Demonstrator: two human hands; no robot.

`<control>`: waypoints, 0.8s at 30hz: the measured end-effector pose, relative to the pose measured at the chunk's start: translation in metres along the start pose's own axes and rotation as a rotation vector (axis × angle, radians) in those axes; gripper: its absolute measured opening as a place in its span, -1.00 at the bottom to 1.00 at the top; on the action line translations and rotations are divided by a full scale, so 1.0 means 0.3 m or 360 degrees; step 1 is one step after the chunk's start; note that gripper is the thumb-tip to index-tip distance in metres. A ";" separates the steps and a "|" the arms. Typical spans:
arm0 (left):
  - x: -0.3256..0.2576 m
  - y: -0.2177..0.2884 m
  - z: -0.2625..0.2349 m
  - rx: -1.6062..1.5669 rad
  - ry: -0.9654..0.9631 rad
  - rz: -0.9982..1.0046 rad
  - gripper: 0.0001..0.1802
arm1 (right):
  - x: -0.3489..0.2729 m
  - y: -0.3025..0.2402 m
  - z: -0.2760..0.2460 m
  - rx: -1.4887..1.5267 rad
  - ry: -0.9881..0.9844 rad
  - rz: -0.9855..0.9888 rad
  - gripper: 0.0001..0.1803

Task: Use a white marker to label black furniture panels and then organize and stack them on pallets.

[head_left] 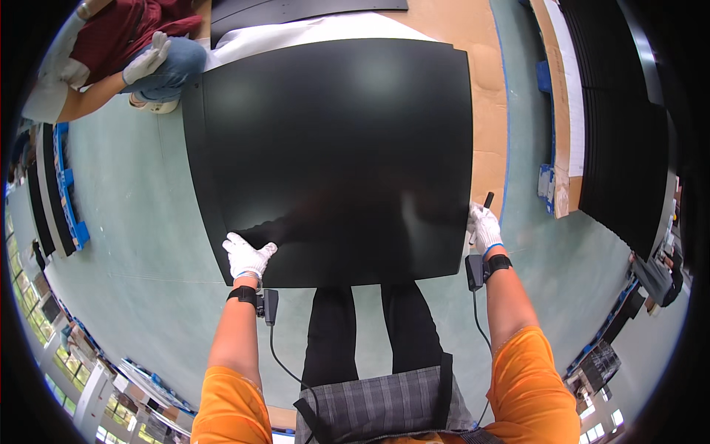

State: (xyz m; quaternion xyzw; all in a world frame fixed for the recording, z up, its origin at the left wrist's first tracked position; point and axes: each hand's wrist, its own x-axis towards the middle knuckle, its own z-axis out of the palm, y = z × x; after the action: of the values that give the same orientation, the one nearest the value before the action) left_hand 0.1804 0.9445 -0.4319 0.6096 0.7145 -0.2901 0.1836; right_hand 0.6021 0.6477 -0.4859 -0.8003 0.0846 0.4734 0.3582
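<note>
A large black sheet panel (333, 159) lies flat in front of me, its near edge just beyond my legs. My left hand (249, 257), in a white knit glove, rests on the panel near its near left corner, thumb and fingers spread apart. At the panel's right edge, my right hand (484, 226), gloved alike, has its fingers closed around a slim black pen-like stick (489, 199) that pokes up past the knuckles. Its fingertips are close to the panel's edge; whether they touch it I cannot tell.
Brown cardboard (489, 96) and a white sheet (318, 28) extend past the panel. Another black panel (303, 10) lies at the far side. A co-worker's gloved hand (148, 59) is at the far left. Stacked black panels (621, 140) stand on a pallet at right.
</note>
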 end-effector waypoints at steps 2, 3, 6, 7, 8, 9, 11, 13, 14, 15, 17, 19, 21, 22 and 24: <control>0.004 0.010 -0.026 0.0052 -0.0004 -0.0035 0.10 | -0.041 0.071 0.005 -0.0174 0.0066 0.0053 -0.68; 0.010 0.013 -0.052 0.0052 -0.0008 -0.0057 0.02 | -0.098 0.095 0.020 -0.0315 0.0119 0.0197 -0.68; 0.020 0.165 -0.086 -0.0069 0.0097 0.0359 -0.04 | -0.179 0.309 -0.045 -0.0325 0.0197 0.0270 -0.70; 0.008 0.229 -0.116 -0.0100 0.0145 0.0500 -0.09 | -0.185 0.333 -0.051 -0.0304 0.0196 0.0284 -0.70; 0.002 0.288 -0.129 -0.0104 0.0178 0.0542 -0.11 | -0.196 0.345 -0.053 -0.0121 0.0075 0.0417 -0.75; -0.003 0.352 -0.146 -0.0090 0.0171 0.0601 -0.12 | -0.207 0.359 -0.053 0.0066 -0.0047 0.0546 -0.80; -0.009 0.490 -0.185 -0.0031 0.0130 0.0759 -0.11 | -0.230 0.384 -0.022 0.0286 0.0086 0.0630 -0.80; -0.017 0.667 -0.200 -0.0009 0.0074 0.0984 -0.09 | -0.223 0.481 -0.048 0.0967 0.0170 0.0691 -0.78; -0.015 0.732 -0.221 -0.0007 0.0136 0.1078 -0.11 | -0.225 0.469 -0.014 0.0996 0.0158 0.0706 -0.78; -0.010 0.801 -0.246 0.0022 0.0152 0.1128 -0.10 | -0.230 0.458 0.034 0.1174 0.0229 0.0811 -0.79; -0.019 0.971 -0.283 0.0064 0.0206 0.1237 -0.08 | -0.227 0.462 0.051 0.1328 0.0382 0.0948 -0.77; -0.006 1.121 -0.296 0.0104 0.0321 0.1363 -0.08 | -0.215 0.455 0.070 0.1321 0.0463 0.0948 -0.77; -0.015 1.267 -0.318 0.0159 0.0370 0.1464 -0.06 | -0.216 0.459 0.081 0.1262 0.0506 0.0922 -0.79; -0.016 1.331 -0.321 0.0210 0.0399 0.1504 -0.05 | -0.224 0.459 0.084 0.1291 0.0501 0.0937 -0.79; -0.008 1.438 -0.321 0.0350 0.0454 0.1560 -0.03 | -0.246 0.429 0.097 0.1162 0.0531 0.0938 -0.82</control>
State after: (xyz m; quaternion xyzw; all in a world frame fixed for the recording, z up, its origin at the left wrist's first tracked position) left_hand 0.6114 1.0422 -0.4392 0.9217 0.3285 -0.1575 0.1336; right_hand 0.4811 0.5578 -0.4976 -0.6296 0.5236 0.3596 0.4475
